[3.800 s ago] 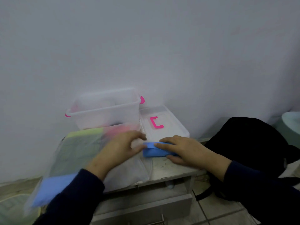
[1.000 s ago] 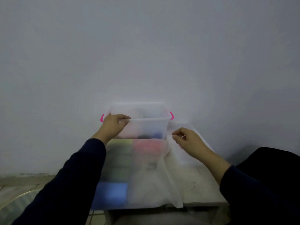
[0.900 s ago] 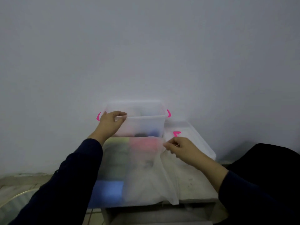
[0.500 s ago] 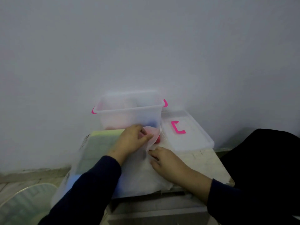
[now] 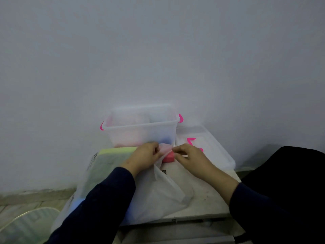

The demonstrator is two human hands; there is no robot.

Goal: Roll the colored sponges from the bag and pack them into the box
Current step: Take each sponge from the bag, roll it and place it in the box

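We see a pink sponge (image 5: 168,157) peeking from the cloudy translucent white bag (image 5: 158,194), with pale yellow-green sponges (image 5: 112,159) and a blue one (image 5: 77,202) showing through it. The box (image 5: 142,129) is frosted clear with hot-pink handles, its lid (image 5: 207,147) likewise. Sleeves (image 5: 105,199) are navy.

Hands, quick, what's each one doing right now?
Left hand: pinches the bag edge.
Right hand: fingers curled at the pink sponge; exact hold unclear.
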